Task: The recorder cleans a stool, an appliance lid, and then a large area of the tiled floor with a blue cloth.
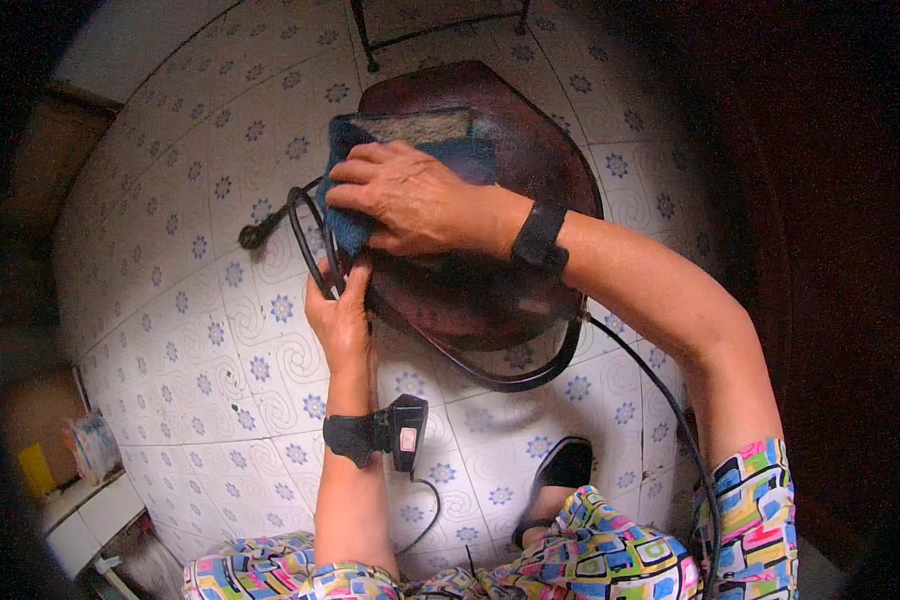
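A dark reddish-brown chair seat [487,300] with a black tubular frame [525,381] is tilted before me above the tiled floor. My right hand [412,195] presses a blue cloth [349,229] against the seat's left part, its fingers bent over the fabric. A beige textured patch [420,126] shows at the cloth's far side. Just below, my left hand [341,307] grips the black tube [300,232] at the seat's left edge, with the thumb up near the cloth. Some left fingers are hidden behind the tube and seat.
White floor tiles [270,360] with blue flowers surround the chair. Black metal legs [442,34] of another piece of furniture stand at the far side. A black cable [667,397] runs along my right arm. Low left is a tiled ledge [94,517] bearing a plastic package [94,446].
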`<action>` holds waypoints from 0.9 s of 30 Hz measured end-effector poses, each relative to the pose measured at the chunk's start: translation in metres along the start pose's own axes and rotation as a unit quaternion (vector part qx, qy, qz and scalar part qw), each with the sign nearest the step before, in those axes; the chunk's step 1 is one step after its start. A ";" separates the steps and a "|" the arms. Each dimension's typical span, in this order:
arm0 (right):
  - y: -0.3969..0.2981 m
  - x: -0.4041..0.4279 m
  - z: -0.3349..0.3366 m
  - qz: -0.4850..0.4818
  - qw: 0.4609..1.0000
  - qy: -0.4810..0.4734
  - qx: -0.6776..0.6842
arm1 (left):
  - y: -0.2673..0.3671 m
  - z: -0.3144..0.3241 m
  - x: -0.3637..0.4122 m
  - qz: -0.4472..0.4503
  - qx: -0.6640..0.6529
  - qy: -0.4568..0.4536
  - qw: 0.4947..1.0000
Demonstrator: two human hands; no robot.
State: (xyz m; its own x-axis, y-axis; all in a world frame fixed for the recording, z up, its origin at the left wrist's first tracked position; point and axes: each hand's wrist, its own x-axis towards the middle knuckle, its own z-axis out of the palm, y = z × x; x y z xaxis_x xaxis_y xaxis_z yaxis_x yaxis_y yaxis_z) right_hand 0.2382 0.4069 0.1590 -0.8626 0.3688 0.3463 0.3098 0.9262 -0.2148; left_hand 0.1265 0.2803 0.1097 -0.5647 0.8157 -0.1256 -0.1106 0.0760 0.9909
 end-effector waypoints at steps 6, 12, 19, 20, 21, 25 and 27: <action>0.036 0.032 -0.012 0.130 0.988 -0.046 -0.069 | -0.004 0.005 -0.001 -0.038 -0.056 0.036 0.997; 0.077 0.025 -0.028 0.269 0.962 -0.012 -0.049 | 0.006 0.005 -0.005 -0.130 -0.029 0.032 0.991; 0.056 -0.095 -0.052 0.266 0.944 0.123 -0.152 | -0.008 0.014 0.000 -0.059 -0.055 0.044 0.996; 0.045 -0.111 -0.054 0.282 0.937 0.127 -0.164 | -0.004 0.020 -0.001 -0.071 -0.071 0.019 0.995; 0.030 -0.119 -0.052 0.293 0.931 0.136 -0.167 | 0.001 0.019 -0.003 -0.079 -0.081 0.002 0.994; -0.027 -0.092 -0.027 0.241 0.958 0.106 -0.111 | -0.003 0.013 0.003 -0.104 -0.102 -0.018 0.989; -0.032 -0.059 -0.010 0.136 0.971 0.193 -0.035 | -0.004 0.013 0.002 -0.110 -0.116 -0.027 0.987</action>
State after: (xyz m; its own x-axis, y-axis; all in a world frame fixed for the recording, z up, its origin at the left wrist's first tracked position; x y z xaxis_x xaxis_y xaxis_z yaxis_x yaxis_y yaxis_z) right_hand 0.2835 0.3560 0.1549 -0.5355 0.5899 0.6043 0.5440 0.7883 -0.2874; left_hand 0.1363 0.2893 0.1063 -0.4615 0.8244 -0.3277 -0.4139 0.1266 0.9015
